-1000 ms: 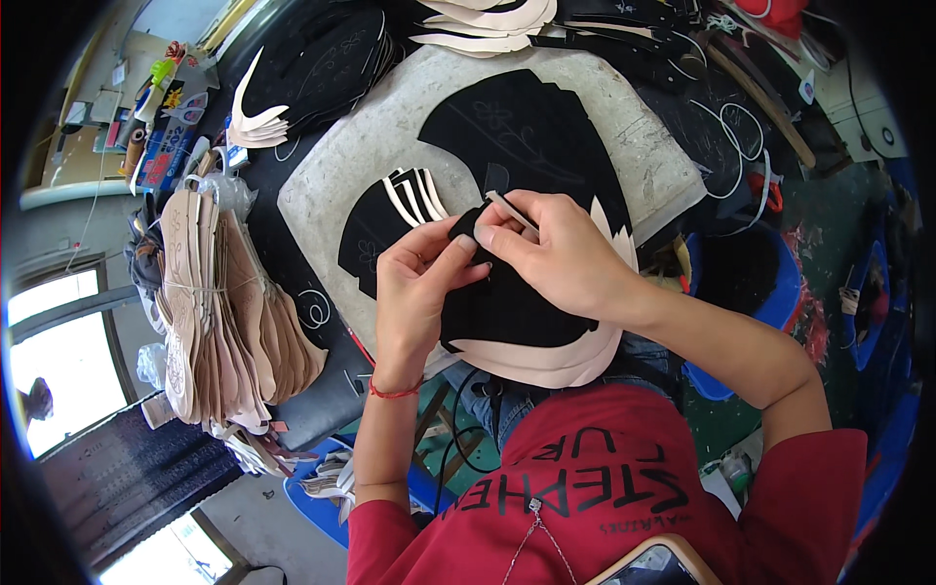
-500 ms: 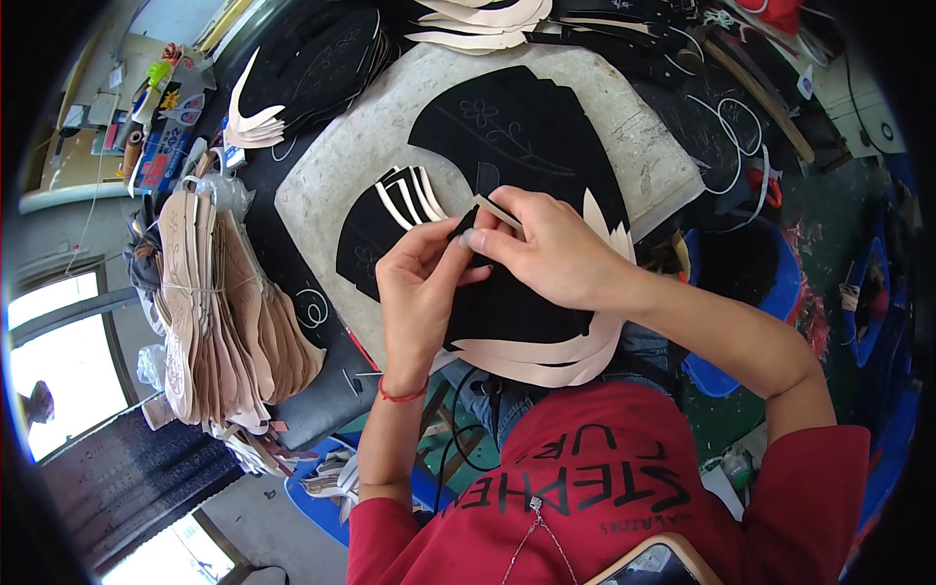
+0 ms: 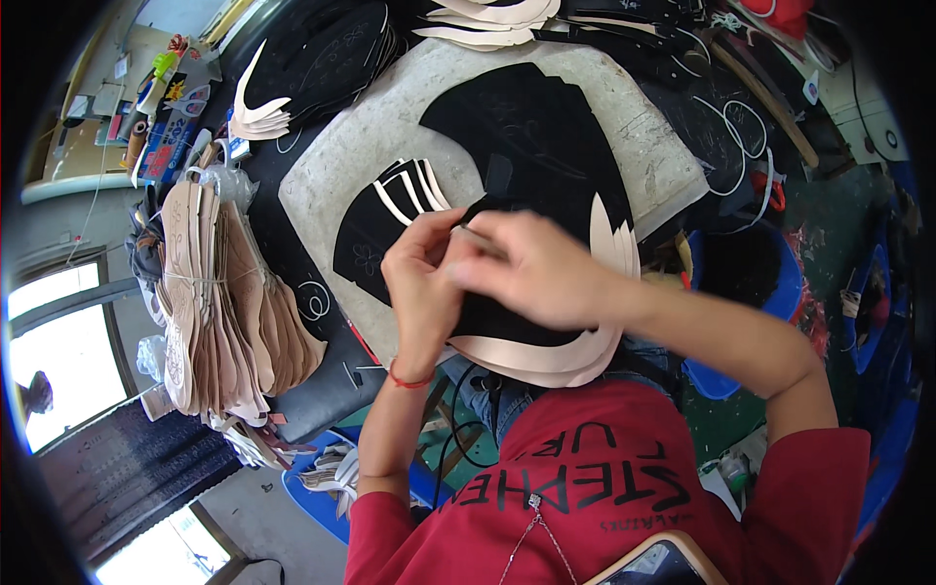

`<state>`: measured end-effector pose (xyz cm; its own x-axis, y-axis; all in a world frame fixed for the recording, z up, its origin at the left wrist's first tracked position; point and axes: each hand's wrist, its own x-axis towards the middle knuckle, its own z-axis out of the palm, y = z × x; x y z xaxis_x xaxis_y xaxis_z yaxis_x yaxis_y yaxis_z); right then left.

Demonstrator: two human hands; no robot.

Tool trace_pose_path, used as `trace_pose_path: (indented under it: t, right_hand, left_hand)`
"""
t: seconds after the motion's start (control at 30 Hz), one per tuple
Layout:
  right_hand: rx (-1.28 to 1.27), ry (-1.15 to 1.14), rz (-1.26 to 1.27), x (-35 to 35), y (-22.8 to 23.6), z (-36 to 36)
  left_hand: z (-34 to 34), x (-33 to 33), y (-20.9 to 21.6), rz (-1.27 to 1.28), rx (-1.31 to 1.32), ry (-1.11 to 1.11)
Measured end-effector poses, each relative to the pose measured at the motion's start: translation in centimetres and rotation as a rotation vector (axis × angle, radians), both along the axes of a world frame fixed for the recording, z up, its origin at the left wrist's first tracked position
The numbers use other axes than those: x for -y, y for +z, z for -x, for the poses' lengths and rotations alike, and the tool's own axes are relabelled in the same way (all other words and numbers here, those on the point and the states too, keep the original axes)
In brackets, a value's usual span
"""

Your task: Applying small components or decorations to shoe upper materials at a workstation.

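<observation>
Black cut piece (image 3: 507,312), both hands pinching

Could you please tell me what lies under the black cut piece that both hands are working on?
Under the black piece a stack of pale curved pieces shows at its near edge. What the left hand and right hand cover stays hidden.

Shoe-making workshop — stacked tan cut pieces (image 3: 219,302), black panels (image 3: 546,136) on worn cutting slab (image 3: 643,156).
</observation>
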<state>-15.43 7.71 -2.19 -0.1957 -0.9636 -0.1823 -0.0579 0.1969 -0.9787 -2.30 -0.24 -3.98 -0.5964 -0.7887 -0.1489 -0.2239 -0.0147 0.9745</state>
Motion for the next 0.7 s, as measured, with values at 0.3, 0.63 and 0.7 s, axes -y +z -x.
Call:
trace_pose_path:
  t: [0.3, 0.63, 0.7]
  right_hand:
    - [-0.115, -0.209, 0.088, -0.8, -0.8, 1.0]
    - [0.077, -0.120, 0.068, 0.7, -1.5, 0.7]
    - [0.110, -0.111, 0.080, 0.6, -1.6, 0.4]
  left_hand:
    - [-0.7, 0.9, 0.6, -0.255, -0.134, 0.034]
    - [-0.4, 0.0, 1.0, -0.112, -0.164, -0.010]
    - [-0.3, -0.1, 0.7, -0.087, -0.162, -0.002]
